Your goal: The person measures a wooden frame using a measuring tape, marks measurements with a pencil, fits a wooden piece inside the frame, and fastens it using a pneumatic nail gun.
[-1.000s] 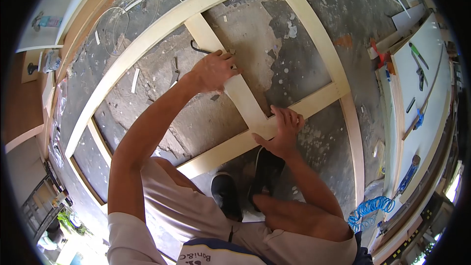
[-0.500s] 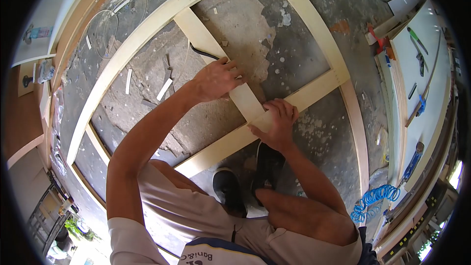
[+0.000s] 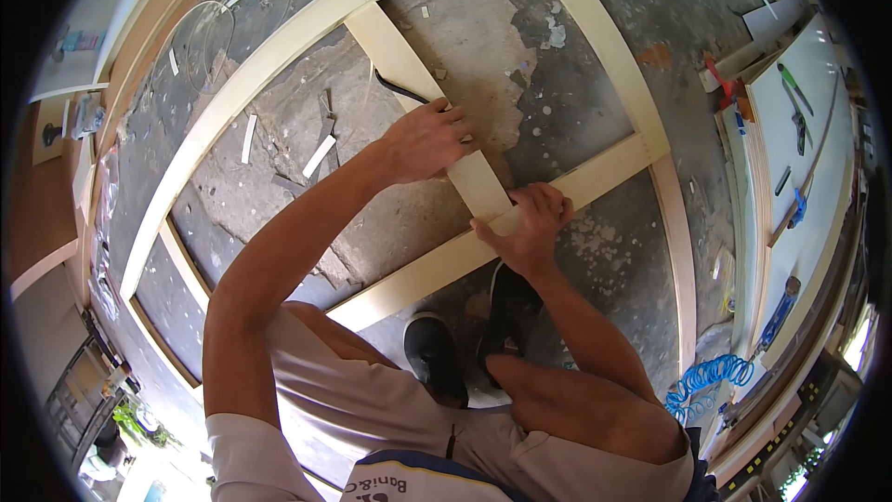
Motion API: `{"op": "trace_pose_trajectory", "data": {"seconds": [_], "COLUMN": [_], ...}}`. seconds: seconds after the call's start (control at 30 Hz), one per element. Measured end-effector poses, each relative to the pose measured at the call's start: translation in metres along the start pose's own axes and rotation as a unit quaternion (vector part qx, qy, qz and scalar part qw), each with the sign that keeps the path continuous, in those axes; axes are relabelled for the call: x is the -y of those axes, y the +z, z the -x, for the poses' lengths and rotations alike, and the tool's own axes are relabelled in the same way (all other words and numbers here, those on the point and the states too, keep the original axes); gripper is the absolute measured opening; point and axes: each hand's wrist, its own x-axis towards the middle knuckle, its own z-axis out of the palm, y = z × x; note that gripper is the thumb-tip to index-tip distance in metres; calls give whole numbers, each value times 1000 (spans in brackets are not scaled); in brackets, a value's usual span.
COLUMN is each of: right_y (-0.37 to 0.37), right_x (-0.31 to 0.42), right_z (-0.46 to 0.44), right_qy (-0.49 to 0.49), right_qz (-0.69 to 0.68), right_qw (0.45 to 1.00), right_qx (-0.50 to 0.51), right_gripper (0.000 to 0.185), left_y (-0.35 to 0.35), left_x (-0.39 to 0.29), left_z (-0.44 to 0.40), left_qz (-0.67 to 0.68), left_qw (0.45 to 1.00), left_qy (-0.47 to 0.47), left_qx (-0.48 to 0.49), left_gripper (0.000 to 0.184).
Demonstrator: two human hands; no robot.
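Note:
A pale wooden frame (image 3: 602,48) lies on the stained concrete floor. Inside it, a short wooden crosspiece (image 3: 478,184) runs from the far rail to a long middle rail (image 3: 409,286). My left hand (image 3: 429,141) is wrapped over the crosspiece around its middle. With my right hand (image 3: 528,226) I grip the joint where the crosspiece meets the middle rail, thumb on the near side and fingers over the far side. A curved black object (image 3: 398,88) sticks out beside my left hand over the crosspiece; its other end is hidden.
On the right, a white panel (image 3: 818,130) bears a green-handled tool (image 3: 794,85) and other tools. A coiled blue hose (image 3: 715,376) lies at the lower right. White strips (image 3: 319,156) and a thin looped wire (image 3: 206,33) are on the floor. My shoes (image 3: 432,353) are below the middle rail.
My left hand has slid along the crosspiece toward the middle rail, and the black object has shifted with it. My right hand stays at the joint. The view has shifted slightly.

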Motion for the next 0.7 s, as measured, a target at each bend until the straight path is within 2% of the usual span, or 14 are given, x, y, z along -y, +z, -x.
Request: {"op": "trace_pose_trajectory", "data": {"seconds": [0.3,0.37,0.7], "right_y": [2,2,3], "right_x": [-3,-3,-7], "right_z": [1,0,0], "right_qy": [-11,-20,0], "right_qz": [20,23,28], "right_qw": [1000,1000,999], "right_qx": [-1,-2,16], "right_gripper": [57,56,57], "left_y": [6,6,-9], "left_x": [1,0,4], "left_z": [-4,-6,-11], "left_qz": [-11,7,-1], "left_qw": [1000,1000,998], "left_qy": [-1,-12,-39], "left_qx": [-19,23,39], "left_gripper": [50,58,61]}}
